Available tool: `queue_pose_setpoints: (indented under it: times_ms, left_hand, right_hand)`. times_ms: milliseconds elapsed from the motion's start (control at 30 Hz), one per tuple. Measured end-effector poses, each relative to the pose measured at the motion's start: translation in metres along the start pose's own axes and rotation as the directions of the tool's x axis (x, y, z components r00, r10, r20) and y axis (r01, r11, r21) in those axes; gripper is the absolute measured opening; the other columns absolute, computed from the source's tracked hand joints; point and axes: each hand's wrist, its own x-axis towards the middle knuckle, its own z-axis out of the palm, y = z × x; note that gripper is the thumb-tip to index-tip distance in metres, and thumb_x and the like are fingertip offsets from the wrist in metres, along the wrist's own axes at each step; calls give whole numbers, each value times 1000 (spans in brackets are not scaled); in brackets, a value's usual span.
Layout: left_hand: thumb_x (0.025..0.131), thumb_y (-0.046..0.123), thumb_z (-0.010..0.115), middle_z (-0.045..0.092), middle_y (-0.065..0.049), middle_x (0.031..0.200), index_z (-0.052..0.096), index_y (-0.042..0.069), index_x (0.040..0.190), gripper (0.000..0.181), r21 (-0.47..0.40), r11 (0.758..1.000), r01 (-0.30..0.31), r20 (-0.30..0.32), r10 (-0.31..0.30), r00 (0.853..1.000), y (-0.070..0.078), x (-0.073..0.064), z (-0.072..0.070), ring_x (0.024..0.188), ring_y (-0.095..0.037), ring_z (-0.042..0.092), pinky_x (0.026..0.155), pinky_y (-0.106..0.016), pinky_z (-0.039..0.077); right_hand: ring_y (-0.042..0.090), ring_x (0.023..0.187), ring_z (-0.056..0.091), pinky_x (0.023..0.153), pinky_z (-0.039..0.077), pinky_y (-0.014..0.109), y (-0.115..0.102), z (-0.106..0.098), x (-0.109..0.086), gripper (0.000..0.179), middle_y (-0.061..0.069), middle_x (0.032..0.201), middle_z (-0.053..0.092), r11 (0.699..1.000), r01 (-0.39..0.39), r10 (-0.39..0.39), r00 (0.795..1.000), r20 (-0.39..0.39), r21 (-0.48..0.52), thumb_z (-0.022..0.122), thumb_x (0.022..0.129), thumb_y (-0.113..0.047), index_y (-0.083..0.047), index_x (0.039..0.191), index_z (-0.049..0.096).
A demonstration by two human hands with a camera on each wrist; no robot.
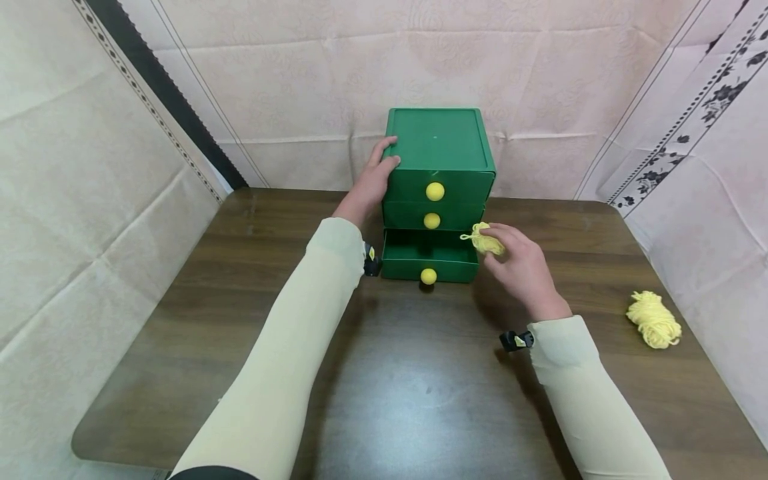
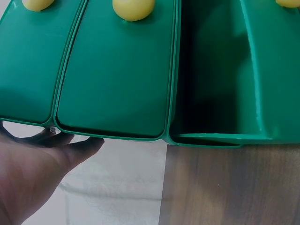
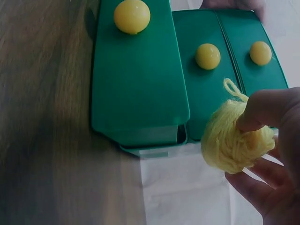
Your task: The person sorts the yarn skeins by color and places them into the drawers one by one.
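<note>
A green three-drawer box (image 1: 441,140) with round yellow knobs stands at the back of the table. Its bottom drawer (image 1: 453,270) is pulled out, and the inside that shows is dark and bare. The two upper drawers are closed. My left hand (image 1: 372,183) rests on the box's left side, fingers reaching to the top edge; in the left wrist view the thumb lies along that side. Between thumb and fingers, my right hand (image 1: 522,270) pinches a small skein of yellow yarn (image 3: 229,140) with a loose loop, beside the right end of the open drawer.
A second yellow yarn skein (image 1: 654,320) lies on the brown wooden table (image 1: 414,387) near its right edge. Pale patterned cloth (image 1: 288,87) hangs behind the table and at both sides.
</note>
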Motion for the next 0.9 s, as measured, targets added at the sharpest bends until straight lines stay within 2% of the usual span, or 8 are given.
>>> queue_pose_setpoints:
  times_ms: [367,633,733,900]
  left_hand:
    - [104,30,35,10,3,162,23,36,151,49,-10,1000,16,4,-16,1000,1,-1,0,145,-21,15,118,-49,17]
    - [103,39,38,12,9,160,28,49,145,44,-28,1000,-4,-19,3,1000,-22,25,-2,144,-19,16,117,-52,17]
    - [103,38,38,12,10,160,27,48,145,45,-23,1000,8,-13,-8,1000,-19,22,-2,144,-19,16,117,-51,17]
    - [104,34,36,10,7,161,25,43,149,47,-18,999,30,6,-30,1000,-5,7,-1,145,-21,15,117,-51,17]
  right_hand:
    - [30,125,55,101,45,51,-6,11,6,36,8,138,57,1000,2,-3,1000,25,19,65,87,-9,-14,123,64]
    - [30,124,57,95,50,49,-8,18,7,35,8,139,57,999,14,-16,998,55,40,66,89,-8,-15,123,66]
    - [30,124,56,97,49,49,-9,21,8,33,8,138,57,999,10,-12,998,66,40,65,90,-8,-14,122,67]
    - [29,126,55,100,47,48,-11,25,8,29,7,138,58,999,1,-4,997,74,39,64,91,-10,-13,120,68]
